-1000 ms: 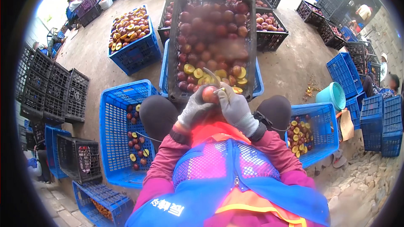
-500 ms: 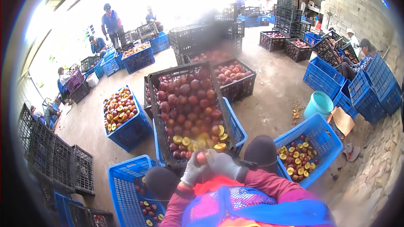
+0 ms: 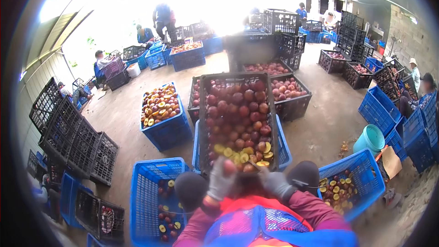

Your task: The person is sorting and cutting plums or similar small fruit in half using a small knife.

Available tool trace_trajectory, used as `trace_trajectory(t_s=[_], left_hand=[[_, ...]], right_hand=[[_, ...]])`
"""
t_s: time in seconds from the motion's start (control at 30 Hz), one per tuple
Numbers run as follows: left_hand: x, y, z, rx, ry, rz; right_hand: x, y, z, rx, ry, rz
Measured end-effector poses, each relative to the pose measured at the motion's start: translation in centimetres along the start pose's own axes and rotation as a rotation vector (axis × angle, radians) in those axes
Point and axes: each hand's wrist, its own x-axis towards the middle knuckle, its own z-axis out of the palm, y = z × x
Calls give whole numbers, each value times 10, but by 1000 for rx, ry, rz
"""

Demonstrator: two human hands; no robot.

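Note:
My left hand [image 3: 221, 182], in a grey glove, is closed around a reddish plum [image 3: 229, 168] at the near edge of a tilted black crate [image 3: 271, 119]. Whole dark-red plums [image 3: 238, 110] fill most of that crate, and halved plums [image 3: 263, 156] with yellow flesh lie at its near end. To the right, apart from the left, my gloved right hand [image 3: 277, 185] has its fingers curled together at the crate's near right corner. Whatever those fingers hold is too small and blurred to name. The black crate rests over a blue crate [image 3: 284, 144], between my knees.
Blue crates with plums and plum halves stand beside my left knee [image 3: 137, 201] and right knee [image 3: 366, 192]. Ahead left is a full blue crate [image 3: 167, 130]. Black crates [image 3: 292, 105] stand behind. A teal bucket [image 3: 369, 139] sits at right. Several people work farther off.
My hands, together at the plum before, have moved apart, the left still holding a plum. The whole view has shifted, so the crates appear farther right.

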Motion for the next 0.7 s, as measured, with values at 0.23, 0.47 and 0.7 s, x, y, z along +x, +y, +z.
trace_trajectory(t_s=[0.23,0.47,0.7], left_hand=[[46,0,-34,-899,-81,-437],[41,-1,-22,-907,-109,-457],[41,-10,-11,-898,-115,-419]], right_hand=[[18,-53,-31,641,308,-101],[16,-57,-15,554,294,-235],[17,-53,-14,401,251,-219]])
